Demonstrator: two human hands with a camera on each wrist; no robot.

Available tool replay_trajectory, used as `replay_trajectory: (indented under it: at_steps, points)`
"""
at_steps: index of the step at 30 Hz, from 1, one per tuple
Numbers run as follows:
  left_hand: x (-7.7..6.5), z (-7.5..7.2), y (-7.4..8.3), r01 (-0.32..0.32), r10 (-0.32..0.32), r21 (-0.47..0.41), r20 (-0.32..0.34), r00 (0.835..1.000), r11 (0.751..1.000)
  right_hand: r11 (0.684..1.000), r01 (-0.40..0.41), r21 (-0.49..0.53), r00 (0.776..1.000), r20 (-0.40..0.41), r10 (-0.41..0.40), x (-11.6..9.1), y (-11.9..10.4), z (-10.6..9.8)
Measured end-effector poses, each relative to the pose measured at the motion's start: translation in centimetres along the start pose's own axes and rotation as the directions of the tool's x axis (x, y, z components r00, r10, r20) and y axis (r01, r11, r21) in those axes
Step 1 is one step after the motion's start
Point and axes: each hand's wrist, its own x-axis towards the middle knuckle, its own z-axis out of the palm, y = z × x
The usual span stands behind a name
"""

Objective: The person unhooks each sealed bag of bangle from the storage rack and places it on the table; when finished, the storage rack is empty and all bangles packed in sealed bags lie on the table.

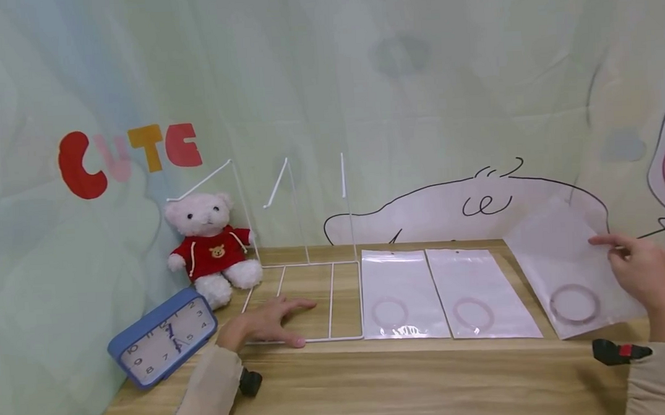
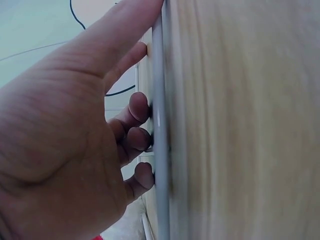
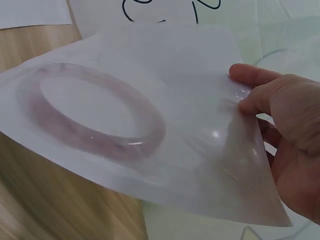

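Observation:
My right hand [image 1: 644, 273] pinches the right edge of a translucent plastic bag [image 3: 200, 130] between thumb and fingers. Inside that bag lies a pinkish bangle [image 1: 574, 304], seen large as an oval ring in the right wrist view. The bag tilts up off the wooden table [image 1: 429, 376]. Over on the left, my left hand [image 1: 270, 321] is spread across the base of a white wire rack [image 1: 332, 300]. In the left wrist view its fingertips [image 2: 139, 106] come down right at the rack's front wire, with nothing gripped.
Two more bags, one [image 1: 394, 279] beside the rack and another [image 1: 475, 278] to its right, each hold a pale pink bangle. A white teddy bear [image 1: 214, 250] in red sits behind a blue clock [image 1: 165, 338]. A printed curtain [image 1: 417, 105] backs the table.

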Motion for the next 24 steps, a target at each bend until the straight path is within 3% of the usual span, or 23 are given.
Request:
replay_trajectory:
  at_steps: [4, 15, 24]
  points:
    - [0.0, -0.1, 0.1, 0.001, -0.001, 0.005, -0.004, 1.000, 1.000, 0.999, -0.042, 0.013, 0.998, 0.053, 0.042, 0.0, 0.2, 0.4]
    - [-0.1, -0.1, 0.1, 0.008, -0.008, -0.007, 0.004, 1.000, 1.000, 0.998, -0.058, -0.003, 0.981, 0.183, 0.058, 0.2, 2.1, 1.4]
    - [-0.1, 0.0, 0.0, 0.002, -0.002, -0.011, 0.007, 1.000, 1.000, 0.999, -0.038, -0.010, 0.977, 0.208, 0.039, -0.1, 3.5, 2.3]
